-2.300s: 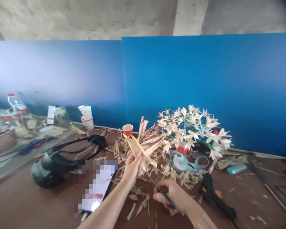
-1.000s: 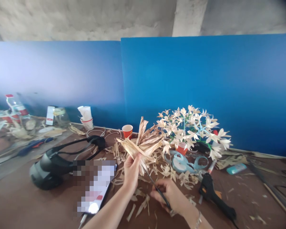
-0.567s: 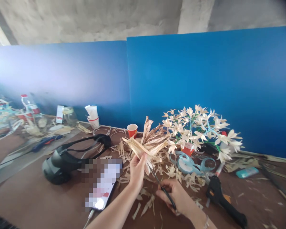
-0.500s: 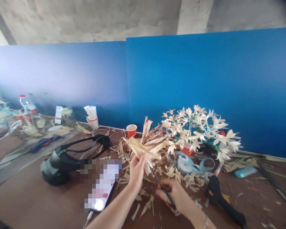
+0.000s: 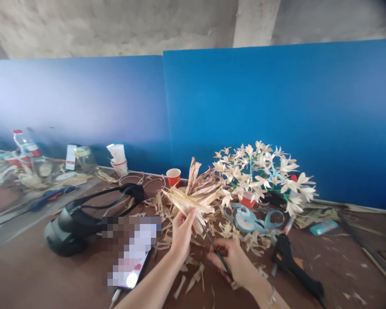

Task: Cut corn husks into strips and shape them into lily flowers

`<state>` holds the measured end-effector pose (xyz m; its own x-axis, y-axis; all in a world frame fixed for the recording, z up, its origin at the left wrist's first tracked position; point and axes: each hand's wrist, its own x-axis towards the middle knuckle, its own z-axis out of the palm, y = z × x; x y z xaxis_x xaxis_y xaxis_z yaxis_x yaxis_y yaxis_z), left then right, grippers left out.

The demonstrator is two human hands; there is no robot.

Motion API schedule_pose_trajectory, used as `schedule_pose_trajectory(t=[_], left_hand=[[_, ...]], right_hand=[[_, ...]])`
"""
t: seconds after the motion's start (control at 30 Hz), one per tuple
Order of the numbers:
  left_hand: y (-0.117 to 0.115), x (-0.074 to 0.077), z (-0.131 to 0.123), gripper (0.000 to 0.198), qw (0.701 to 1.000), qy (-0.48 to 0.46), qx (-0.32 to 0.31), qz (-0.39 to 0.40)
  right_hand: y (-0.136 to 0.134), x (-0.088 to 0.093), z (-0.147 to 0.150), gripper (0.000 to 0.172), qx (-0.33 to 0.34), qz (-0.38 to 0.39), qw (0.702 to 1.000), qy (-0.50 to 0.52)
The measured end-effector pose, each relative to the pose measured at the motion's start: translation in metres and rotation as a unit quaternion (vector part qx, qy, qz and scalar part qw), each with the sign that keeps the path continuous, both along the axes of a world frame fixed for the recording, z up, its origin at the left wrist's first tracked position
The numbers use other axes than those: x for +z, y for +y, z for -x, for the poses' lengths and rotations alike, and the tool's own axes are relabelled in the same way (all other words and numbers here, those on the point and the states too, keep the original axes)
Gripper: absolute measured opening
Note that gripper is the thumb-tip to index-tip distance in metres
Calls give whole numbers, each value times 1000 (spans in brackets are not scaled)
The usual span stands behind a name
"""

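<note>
Pinched between the thumb and fingers of my left hand (image 5: 182, 235) is a pale dried corn husk (image 5: 180, 201), fanned out above the table. My right hand (image 5: 236, 261) is closed around dark-handled scissors (image 5: 224, 262). Their blades point up and left, reaching the lower end of the husk near my left fingers; whether they touch it I cannot tell. Behind the held piece lies a heap of brownish dry husks (image 5: 202, 178). Cut husk scraps (image 5: 196, 274) are scattered under and around both hands.
White husk flowers (image 5: 260, 167) stand in a red cup (image 5: 247, 199) by the blue partition (image 5: 276, 94). Blue ribbon (image 5: 246, 219) lies before them, a black glue gun (image 5: 294, 266) to the right. On the left are a phone (image 5: 137, 253), a black headset (image 5: 66, 229) and another red cup (image 5: 173, 177).
The whole view has shifted slightly, so the scene sits a little further left. Both hands keep their holds on the husk and the scissors, with hardly any movement.
</note>
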<state>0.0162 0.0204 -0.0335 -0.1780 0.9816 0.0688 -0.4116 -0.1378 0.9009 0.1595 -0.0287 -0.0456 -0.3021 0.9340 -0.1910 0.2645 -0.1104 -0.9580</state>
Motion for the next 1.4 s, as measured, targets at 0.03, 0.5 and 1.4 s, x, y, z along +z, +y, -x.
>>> schedule_pose_trajectory(t=[0.03, 0.5, 1.4], left_hand=[[0, 0, 0, 33, 1000, -2, 0, 1], [-2, 1, -3, 31, 1000, -25, 4, -4], [11, 0, 10, 27, 999, -50, -15, 7]], right_hand=[[0, -1, 0, 34, 0, -2, 1000, 2], [-1, 3, 4, 28, -12, 3, 1000, 11], [0, 11, -16, 23, 64, 51, 996, 18]])
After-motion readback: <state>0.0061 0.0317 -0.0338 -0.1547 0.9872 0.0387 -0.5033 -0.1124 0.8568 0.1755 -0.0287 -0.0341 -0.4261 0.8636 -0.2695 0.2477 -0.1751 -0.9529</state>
